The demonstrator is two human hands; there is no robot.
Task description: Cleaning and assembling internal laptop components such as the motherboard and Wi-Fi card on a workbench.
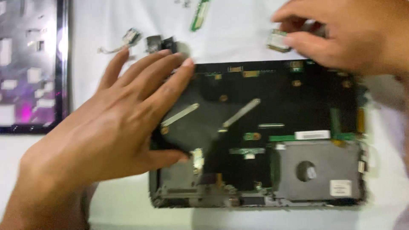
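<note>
An opened laptop base [277, 106], black inside with green circuit parts and a grey metal drive cover [317, 170], lies on a white surface. My left hand [110, 127] rests flat on its left edge, fingers spread, thumb against the inner frame. My right hand [341, 34] is above the base's top right corner, its fingers pinching a small green and silver circuit card [277, 40]. The picture is motion-blurred.
A dark laptop panel [30, 64] lies at the left edge. Along the top of the white surface [238, 38] lie a small connector with wires [128, 39], two small black parts [161, 42] and a narrow green circuit strip [200, 15].
</note>
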